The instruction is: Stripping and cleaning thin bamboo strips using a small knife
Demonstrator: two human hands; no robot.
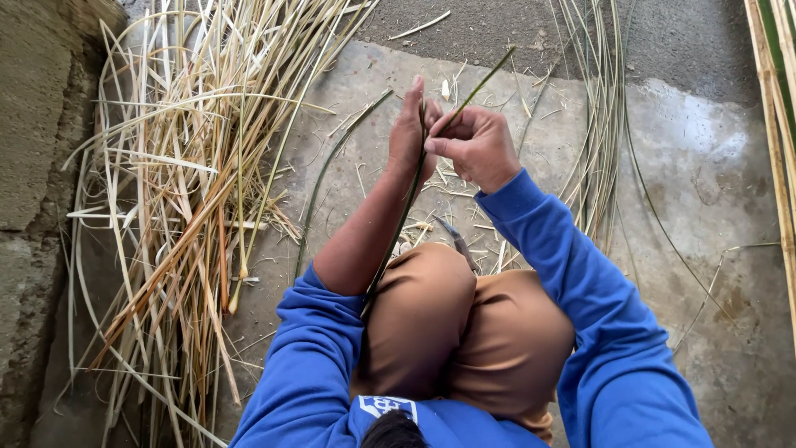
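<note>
Both hands meet above the knees. The left hand (410, 133) and the right hand (474, 148) pinch a thin green strip (398, 224) (long and bendy), fingers closed on it. Dry reeds (178, 191) lie nearby.

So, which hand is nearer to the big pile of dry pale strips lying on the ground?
The left hand. It is raised on the side of the pile of dry strips, though apart from it. The right hand sits beyond it, farther from the pile, gripping the green strip.
</note>
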